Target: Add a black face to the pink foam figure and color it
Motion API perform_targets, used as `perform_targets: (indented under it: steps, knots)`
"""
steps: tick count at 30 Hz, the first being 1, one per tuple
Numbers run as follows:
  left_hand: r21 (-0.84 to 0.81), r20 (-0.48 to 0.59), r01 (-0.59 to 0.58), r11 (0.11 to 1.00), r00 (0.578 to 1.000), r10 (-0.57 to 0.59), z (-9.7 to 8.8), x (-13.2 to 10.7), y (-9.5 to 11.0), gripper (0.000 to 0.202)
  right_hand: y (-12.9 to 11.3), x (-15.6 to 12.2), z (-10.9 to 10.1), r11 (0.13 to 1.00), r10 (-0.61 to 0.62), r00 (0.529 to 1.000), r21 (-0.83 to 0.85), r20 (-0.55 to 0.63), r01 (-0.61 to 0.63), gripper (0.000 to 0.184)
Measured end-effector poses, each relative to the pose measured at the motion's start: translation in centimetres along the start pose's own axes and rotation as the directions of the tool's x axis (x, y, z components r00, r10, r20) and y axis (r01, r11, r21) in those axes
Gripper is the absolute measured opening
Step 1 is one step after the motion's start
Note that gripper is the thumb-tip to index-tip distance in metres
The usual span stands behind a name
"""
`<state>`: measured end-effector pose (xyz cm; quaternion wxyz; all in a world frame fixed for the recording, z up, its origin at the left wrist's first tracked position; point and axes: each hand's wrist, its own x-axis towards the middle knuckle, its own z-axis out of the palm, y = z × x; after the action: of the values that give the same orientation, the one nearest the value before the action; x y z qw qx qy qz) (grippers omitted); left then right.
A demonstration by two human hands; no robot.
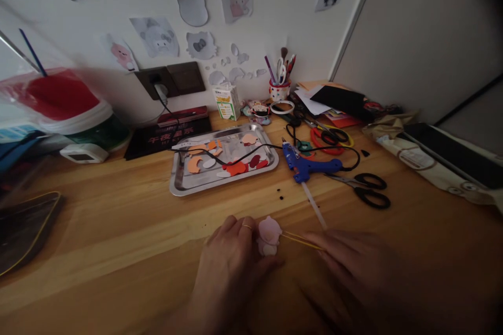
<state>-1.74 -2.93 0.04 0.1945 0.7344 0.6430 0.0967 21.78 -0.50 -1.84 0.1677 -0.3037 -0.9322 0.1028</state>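
Note:
My left hand (230, 256) is closed on the edge of a small pink cutout figure (269, 231) with a round head and a paler lower body. My thumb lies along its bottom side, and a ring shows on one finger. From the right, my right hand (349, 259) pinches a pair of thin gold tweezers (302, 241), their tips touching or nearly touching the figure's right edge. Whether the tips grip anything is too small to tell. Just beyond the right hand lies a blue glue gun (310, 166) with a translucent glue stick (314, 204) coming out of its rear.
Behind my hands, a metal tray (188, 188) holds orange, red and white cut pieces. Black-handled scissors (363, 186) lie right of the glue gun, whose black cord (251, 154) crosses the tray. A pen cup (280, 91), a small carton (227, 103) and a bucket (94, 120) stand by the wall.

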Motion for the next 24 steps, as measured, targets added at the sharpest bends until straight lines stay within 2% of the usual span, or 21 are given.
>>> perform_targets:
  steps: [3, 13, 16, 21, 24]
  knots:
    - [0.010, -0.024, -0.003, 1.000, 1.000, 0.003, -0.13, 0.12, 0.06, 0.032, 0.07, 0.40, 0.70, 0.999, -0.005, 0.998, 0.031, 0.055, 0.003, 0.039]
    - [0.019, -0.056, 0.019, 1.000, 0.998, -0.018, -0.37, 0.04, 0.46, 0.031, 0.45, 1.07, 1.03, 0.986, -0.168, 0.985, 0.001, -0.026, 0.168, 0.037]
    - [0.021, -0.077, -0.012, 1.000, 0.997, 0.014, -0.14, 0.13, 0.20, 0.031, 0.37, 1.12, 0.86, 0.978, -0.204, 0.979, -0.031, 0.001, 0.204, 0.038]
    - [0.001, -0.068, 0.009, 1.000, 0.998, -0.009, -0.08, 0.15, 0.15, 0.031, 0.31, 1.04, 0.63, 0.966, -0.220, 0.971, -0.117, 0.087, 0.230, 0.038]
    - [-0.006, -0.062, 0.014, 1.000, 0.998, -0.014, -0.06, 0.03, 0.14, 0.031, 0.33, 0.98, 0.58, 0.961, -0.237, 0.969, -0.128, 0.075, 0.245, 0.039]
